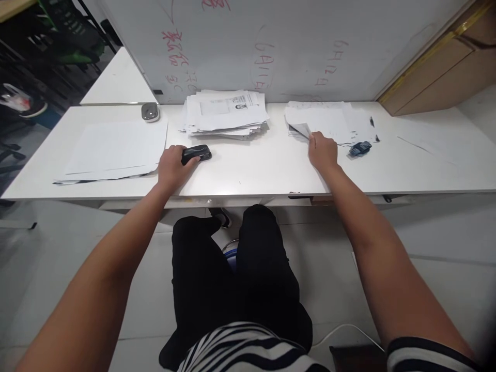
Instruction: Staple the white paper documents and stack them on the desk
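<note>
My left hand is closed around a black stapler that rests on the white desk. With its fingers pinched, my right hand holds the near corner of a paper sheet and lifts it off the right paper stack. Between the hands, toward the back, sits a thicker, uneven stack of printed papers; its top sheet carries a small portrait photo. A dark blue patterned object lies just right of my right hand; its kind is unclear.
Large sheets cover the desk's left part, with a small grey-topped device at their far corner. A whiteboard with red writing stands behind the desk. A cardboard box is at the back right.
</note>
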Available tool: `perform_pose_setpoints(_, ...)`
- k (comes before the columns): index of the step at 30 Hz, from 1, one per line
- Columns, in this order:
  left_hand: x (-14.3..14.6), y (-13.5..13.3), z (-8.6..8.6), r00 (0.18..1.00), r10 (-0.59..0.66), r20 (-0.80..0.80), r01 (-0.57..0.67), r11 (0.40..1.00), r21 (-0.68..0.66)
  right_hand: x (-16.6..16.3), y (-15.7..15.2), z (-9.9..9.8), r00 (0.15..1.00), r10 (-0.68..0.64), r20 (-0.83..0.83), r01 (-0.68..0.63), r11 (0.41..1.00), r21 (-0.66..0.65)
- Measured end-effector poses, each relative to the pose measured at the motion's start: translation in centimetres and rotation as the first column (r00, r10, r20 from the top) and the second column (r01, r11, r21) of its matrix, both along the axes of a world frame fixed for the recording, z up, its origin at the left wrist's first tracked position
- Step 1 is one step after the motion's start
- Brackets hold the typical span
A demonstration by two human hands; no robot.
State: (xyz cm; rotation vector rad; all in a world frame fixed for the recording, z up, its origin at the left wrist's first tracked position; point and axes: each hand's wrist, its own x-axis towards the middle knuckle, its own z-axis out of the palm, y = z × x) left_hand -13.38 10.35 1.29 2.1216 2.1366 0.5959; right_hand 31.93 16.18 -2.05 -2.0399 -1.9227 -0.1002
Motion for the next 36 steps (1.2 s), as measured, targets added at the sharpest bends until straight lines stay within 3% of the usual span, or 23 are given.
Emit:
perform_pose_setpoints(12, 0.1, 0.0, 0.1, 1.0, 0.007, -0.012, -0.007, 1.0, -0.006, 0.2, 0.3, -0.6, 0.997, -0.007, -0.079, 0.014, 0.996, 0.088)
perform_pose_setpoints(20, 0.1, 0.0, 0.1, 1.0, 0.005, -0.018, -0.005, 1.0, -0.003, 0.0, 0.0, -0.4, 0.996, -0.055, -0.074, 0.06, 0.996, 0.069)
perform_pose_setpoints(24, -0.2, 0.2, -0.1, 1.0, -0.003, -0.014, 0.003, 1.0, 0.004, 0.4, 0.4, -0.6, 0.989, 0.006, -0.146, 0.007, 0.996, 0.091)
perform_pose_setpoints(29, -0.1, 0.2, -0.2, 1.0, 0.004, -0.016, -0.004, 1.0, 0.003, 0.8, 1.5, -1.1, 0.982, 0.162, -0.101, -0.151, 0.982, 0.11)
perform_pose_setpoints(36, 0.1, -0.1, 0.1, 1.0, 0.009, -0.029, -0.009, 1.0, 0.003, 0.6, 2.4, -1.2, 0.988, 0.11, -0.108, -0.1, 0.991, 0.094)
